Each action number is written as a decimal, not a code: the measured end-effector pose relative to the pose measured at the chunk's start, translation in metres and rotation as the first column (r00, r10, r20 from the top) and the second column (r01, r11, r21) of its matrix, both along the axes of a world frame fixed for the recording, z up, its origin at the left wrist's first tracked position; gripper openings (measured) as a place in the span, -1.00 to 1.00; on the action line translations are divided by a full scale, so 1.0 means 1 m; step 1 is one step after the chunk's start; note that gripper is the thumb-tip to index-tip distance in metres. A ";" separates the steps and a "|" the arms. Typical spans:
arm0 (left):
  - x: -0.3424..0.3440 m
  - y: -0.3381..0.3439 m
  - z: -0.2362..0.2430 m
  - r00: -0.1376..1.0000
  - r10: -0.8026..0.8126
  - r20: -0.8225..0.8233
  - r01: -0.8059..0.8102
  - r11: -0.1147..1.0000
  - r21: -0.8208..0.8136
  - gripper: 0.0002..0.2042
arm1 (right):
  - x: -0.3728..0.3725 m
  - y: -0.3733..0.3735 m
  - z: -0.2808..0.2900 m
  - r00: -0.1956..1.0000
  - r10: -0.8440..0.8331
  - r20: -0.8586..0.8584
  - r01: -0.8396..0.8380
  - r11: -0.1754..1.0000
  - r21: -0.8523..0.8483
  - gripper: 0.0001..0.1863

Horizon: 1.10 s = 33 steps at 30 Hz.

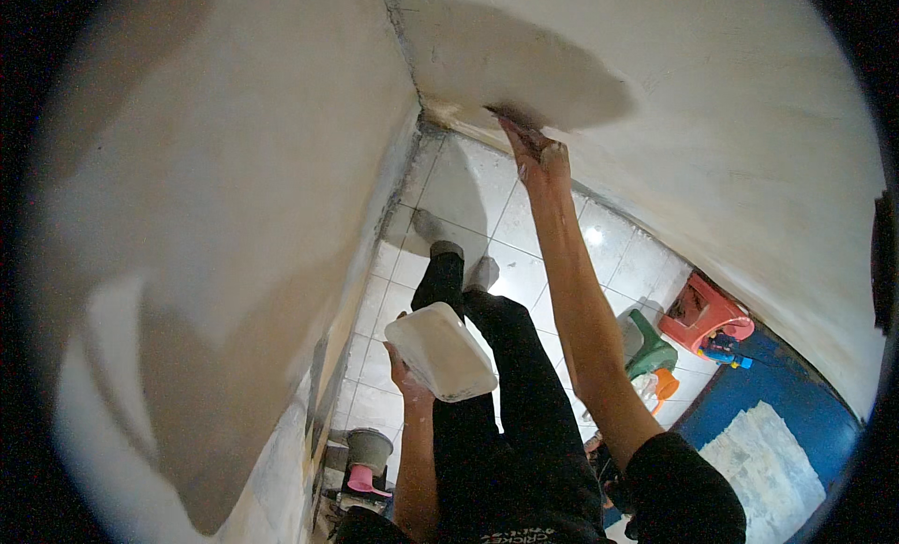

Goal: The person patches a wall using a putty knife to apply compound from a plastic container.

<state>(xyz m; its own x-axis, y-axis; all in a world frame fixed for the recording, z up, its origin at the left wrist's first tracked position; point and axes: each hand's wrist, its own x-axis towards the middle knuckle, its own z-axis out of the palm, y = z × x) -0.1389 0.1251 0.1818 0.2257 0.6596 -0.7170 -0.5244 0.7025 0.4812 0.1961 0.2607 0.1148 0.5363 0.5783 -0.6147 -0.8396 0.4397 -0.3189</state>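
My left hand [408, 380] supports a white rectangular tub [440, 352] from its left side, above my legs. A pale, smooth surface shows on the tub; I cannot tell how much paste is in it. My right arm reaches far forward, and my right hand [541, 153] is closed near the base of the right-hand wall [712, 132]. Its fingers grip a thin, dark-edged scraper [506, 112], seen nearly edge-on against the wall. The handle is hidden by the hand. A darker oval patch [515, 62] lies on the wall just above the scraper.
Another wall [234, 169] rises at left, meeting the right one in a rough corner. White floor tiles [520, 226] lie below. At right stand a red plastic stool [698, 312], a green stool [651, 345] and a blue surface [787, 380]. A grey bucket [369, 447] and pink dipper [363, 479] sit lower left.
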 end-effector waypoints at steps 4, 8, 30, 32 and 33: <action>0.017 -0.003 -0.001 0.996 -0.074 -0.044 0.074 0.997 -0.009 -0.44 | -0.029 -0.039 0.075 0.577 0.519 0.631 -0.178 0.833 -0.524 -0.71; 0.014 -0.010 -0.007 0.999 0.000 0.046 0.001 1.000 -0.013 -0.44 | -0.063 -0.061 0.082 0.988 0.041 0.148 -0.026 0.995 -0.100 -0.80; 0.012 -0.023 -0.021 0.996 0.044 0.083 -0.045 0.999 0.005 -0.42 | 0.008 0.010 -0.009 -0.872 0.326 -0.365 0.481 0.425 -0.767 -0.94; 0.015 -0.022 -0.022 0.995 0.052 0.082 -0.054 0.998 0.016 -0.42 | 0.019 0.020 -0.014 -0.840 0.304 -0.450 0.541 0.397 -0.742 -0.92; 0.011 -0.025 -0.022 0.997 0.056 0.056 -0.057 0.998 0.021 -0.42 | 0.014 0.024 0.002 -0.827 0.423 -0.371 0.539 0.408 -0.737 -0.91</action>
